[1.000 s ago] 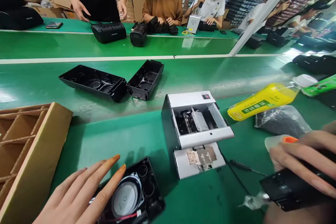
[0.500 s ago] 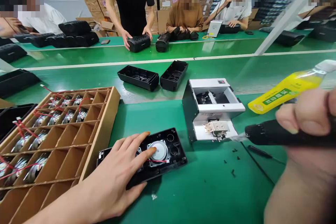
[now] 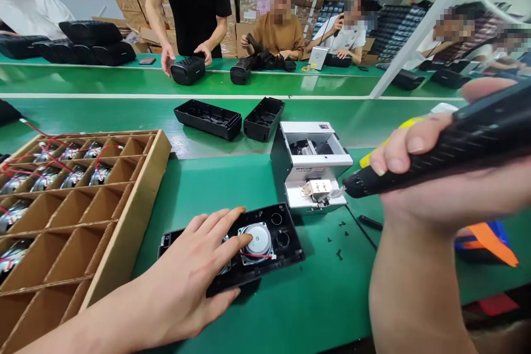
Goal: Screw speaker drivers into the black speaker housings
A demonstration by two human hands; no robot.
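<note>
Right grip (image 3: 431, 182) clamped on driver (image 3: 477, 141): align bit (image 3: 338, 192) squarely with feeder (image 3: 319, 160) just ahead; left grip (image 3: 193, 276), fingers apart, should steady housing (image 3: 293, 249).

I see the black speaker housing (image 3: 292, 250) lying open side up, slanted on the green bench (image 3: 274, 310), with a silver round speaker driver (image 3: 258, 240) seated inside. I observe the black electric screwdriver (image 3: 477, 135) slightly inclined, tip lowermost at the screw feeder (image 3: 317, 160).

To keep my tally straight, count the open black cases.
3: left case and right case on the belt, speaker case under the left hand. Dark item at the left edge: too cut off to tell.
</note>
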